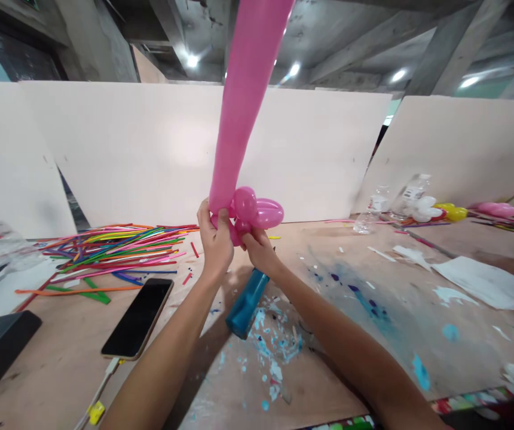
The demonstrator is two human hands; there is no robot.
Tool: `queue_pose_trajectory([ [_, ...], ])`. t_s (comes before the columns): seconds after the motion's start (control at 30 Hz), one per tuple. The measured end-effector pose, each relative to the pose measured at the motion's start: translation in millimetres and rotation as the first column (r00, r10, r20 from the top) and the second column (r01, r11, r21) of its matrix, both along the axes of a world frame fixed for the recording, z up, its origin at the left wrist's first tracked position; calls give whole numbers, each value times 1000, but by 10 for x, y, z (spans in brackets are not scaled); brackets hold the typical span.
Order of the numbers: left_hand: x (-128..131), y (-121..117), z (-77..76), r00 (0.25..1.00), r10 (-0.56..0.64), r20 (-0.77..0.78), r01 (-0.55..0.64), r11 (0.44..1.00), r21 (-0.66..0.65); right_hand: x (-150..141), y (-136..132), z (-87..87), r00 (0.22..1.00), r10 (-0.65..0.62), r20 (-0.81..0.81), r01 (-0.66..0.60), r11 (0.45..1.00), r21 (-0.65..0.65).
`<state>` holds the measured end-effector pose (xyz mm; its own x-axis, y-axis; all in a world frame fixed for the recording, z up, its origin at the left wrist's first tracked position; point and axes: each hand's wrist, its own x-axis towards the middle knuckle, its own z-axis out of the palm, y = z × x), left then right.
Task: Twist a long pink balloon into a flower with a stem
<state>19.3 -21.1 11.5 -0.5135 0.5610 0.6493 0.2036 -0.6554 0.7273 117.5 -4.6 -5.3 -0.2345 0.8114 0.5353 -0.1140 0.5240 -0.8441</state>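
Note:
A long pink modelling balloon (245, 89) rises upright from my hands and runs out of the top of the view. At its lower end it is twisted into several small bubbles and a rounded loop that sticks out to the right. My left hand (216, 239) is closed round the base of the long part, thumb in front. Pinching the twisted bubbles from below, my right hand (259, 248) is closed on the same balloon. Beneath my hands a blue cylindrical balloon pump (245, 307) lies on the table, its upper end partly behind my right wrist.
Uninflated balloons (122, 251) in many colours lie in a heap at the left. A phone (138, 319) with a cable and a black case (1, 352) lie nearer. Plastic bottles (376, 206), white balloons (425, 209) and paper (485, 280) are at the right. White panels (149, 149) stand behind.

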Motion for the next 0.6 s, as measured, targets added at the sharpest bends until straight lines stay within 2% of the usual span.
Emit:
queue_pose_trajectory([
  [0.13,-45,-35,43,996,-55,-70,56,998,15,83,38,3,994,45,99,-40,998,-50],
  [0.33,-151,-69,41,990,5,-142,10,994,108,103,-3,35,983,133,130,-118,986,-116],
  [0.53,-220,-42,3,986,34,-166,-10,990,142,164,-13,101,936,107,337,-84,993,-84],
  [0.6,-230,-40,10,976,-23,-218,52,991,124,207,0,122,923,103,371,-74,993,-90],
])
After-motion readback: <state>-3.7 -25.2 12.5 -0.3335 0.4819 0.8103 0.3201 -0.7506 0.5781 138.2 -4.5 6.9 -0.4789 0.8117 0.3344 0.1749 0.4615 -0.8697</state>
